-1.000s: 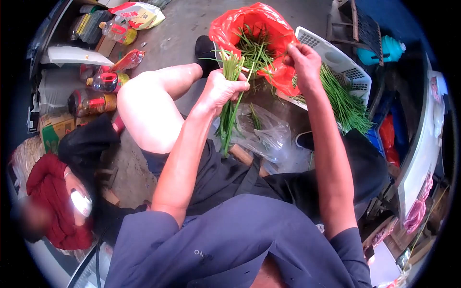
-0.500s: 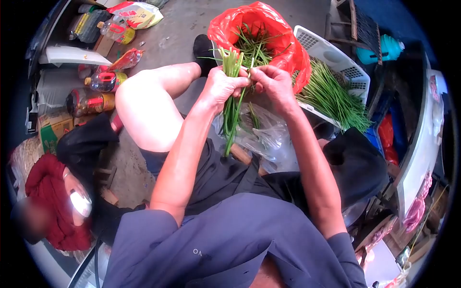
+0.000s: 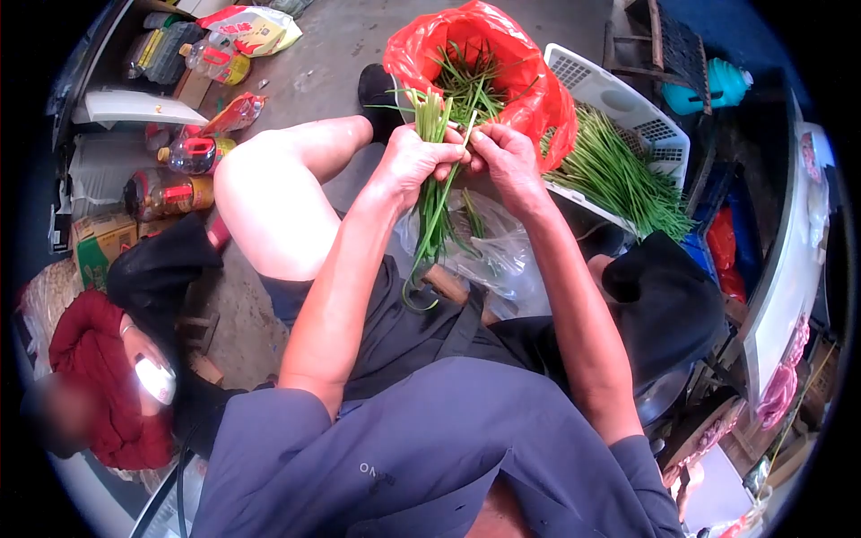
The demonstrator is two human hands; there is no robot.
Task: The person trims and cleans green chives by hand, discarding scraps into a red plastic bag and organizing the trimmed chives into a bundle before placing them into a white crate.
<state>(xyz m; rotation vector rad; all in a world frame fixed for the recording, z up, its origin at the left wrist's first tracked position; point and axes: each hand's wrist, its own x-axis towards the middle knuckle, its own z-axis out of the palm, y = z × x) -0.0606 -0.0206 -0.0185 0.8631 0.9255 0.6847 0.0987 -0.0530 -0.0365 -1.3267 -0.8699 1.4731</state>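
Note:
My left hand (image 3: pixel 413 163) is closed round a bunch of garlic chives (image 3: pixel 432 117), with pale stem ends up and green leaves hanging toward my lap. Beside it, my right hand (image 3: pixel 508 163) pinches a single chive stalk (image 3: pixel 470 131) between thumb and fingers near the bunch. Just beyond both hands stands an open red plastic bag (image 3: pixel 558 106) with loose chive pieces (image 3: pixel 471 76) inside. At its right, a white plastic basket (image 3: pixel 581 73) holds a large heap of chives (image 3: pixel 623 175). Below my hands lies a crumpled clear plastic bag (image 3: pixel 513 269).
At the left, another person in a dark red top (image 3: pixel 85 359) holds a bright phone-like object (image 3: pixel 155 381). Several bottles (image 3: pixel 193 152) and a carton (image 3: pixel 101 244) line the left side. A teal jug (image 3: pixel 722 85) stands at the upper right, near a wooden stool-like frame (image 3: pixel 641 45).
My right hand has shifted slightly at the bunch, still pinching a stalk. One leaf at the bottom of the bunch now hangs lower in a curl. The view has moved slightly.

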